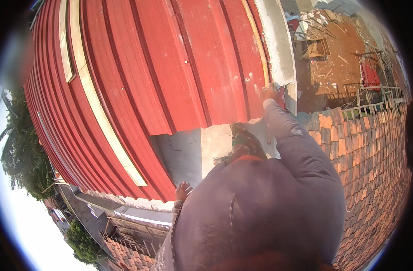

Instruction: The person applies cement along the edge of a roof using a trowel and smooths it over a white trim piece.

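At the lower right corner of the red ribbed metal roofing (pixel 156 63), my right hand (pixel 269 93) is closed at the near end of a long thin wooden pole (pixel 260 45). The pole lies along the roofing's right side, beside a pale concrete wall top (pixel 278 49). My right arm is stretched forward. My left hand (pixel 183 191) is held low at the left, its fingers apart and nothing in it, close to the roofing's near corner. Below the roofing's near edge, part of my patterned trouser leg (pixel 247 142) shows.
Pale wooden battens (pixel 95 90) lie on the roofing at the left. A gap beside my legs shows a grey surface (pixel 181 153) below. Orange roof tiles (pixel 364 158) slope away at the right. Beyond the wall lies a dirt yard (pixel 337 49) with scattered timber and rubble.
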